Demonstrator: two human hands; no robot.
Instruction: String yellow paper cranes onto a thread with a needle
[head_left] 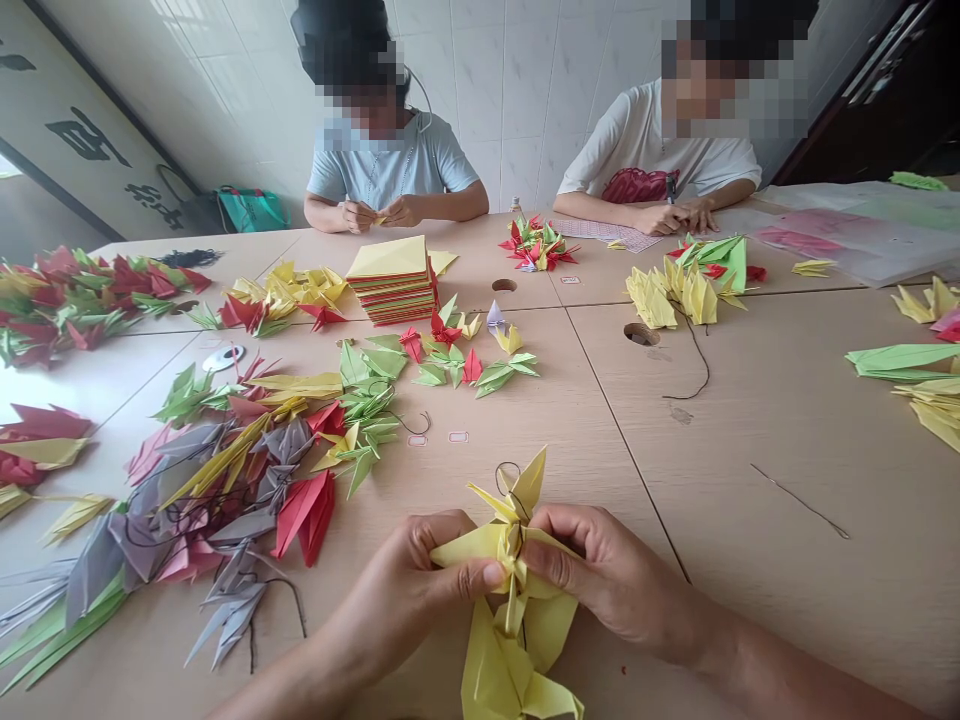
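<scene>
A string of yellow origami cranes [499,660] hangs toward me at the table's near edge, with a dark thread running through it. My left hand [427,575] pinches the upper crane from the left, its thumb on the folded paper. From the other side my right hand [592,565] grips the same crane, thumb close to the middle. A loop of dark thread [508,468] stands above the crane's top. To the left of my hands lies a heap of grey, pink, red and yellow cranes [217,490], with loose dark threads among them.
A stack of coloured paper [394,280] stands beyond my hands. Yellow cranes [675,295] lie at the right, near a table hole [641,334]. A thin wire-like needle [801,500] lies on the right. Two people sit opposite, one folding yellow paper, one leaning over a printed sheet [607,232].
</scene>
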